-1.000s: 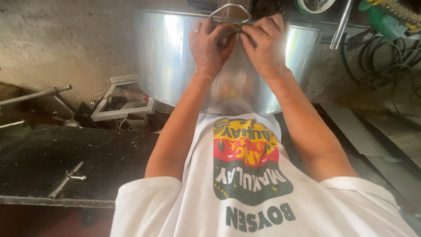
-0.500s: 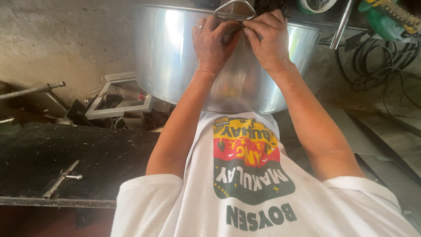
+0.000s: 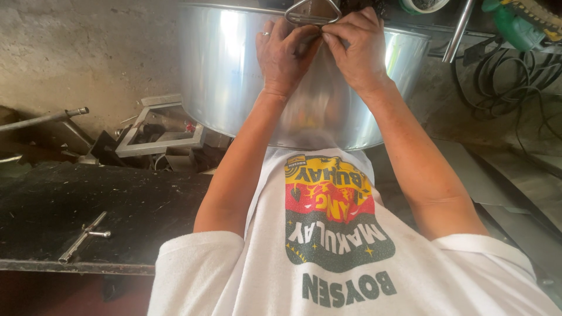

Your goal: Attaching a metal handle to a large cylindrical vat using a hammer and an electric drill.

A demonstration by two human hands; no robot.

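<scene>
A large shiny metal pot (image 3: 228,76) stands on its side in front of me, its rim at the top of the view. A triangular wire handle (image 3: 313,11) sits at that rim. My left hand (image 3: 284,55), a ring on one finger, and my right hand (image 3: 357,50) are both pressed together at the base of the handle, fingers pinched on it where it meets the pot's wall. My white printed shirt fills the lower part of the view.
A dark workbench (image 3: 88,205) lies at lower left with a metal T-shaped tool (image 3: 82,237) on it. Metal frames and scrap (image 3: 158,131) pile against the concrete wall. A pipe (image 3: 44,119) sticks out at left. Black cables (image 3: 503,76) and a green tool (image 3: 515,26) sit at right.
The view has shifted so pot and hands sit slightly higher in the frame. Both hands stay pinched at the handle's base with small finger adjustments.
</scene>
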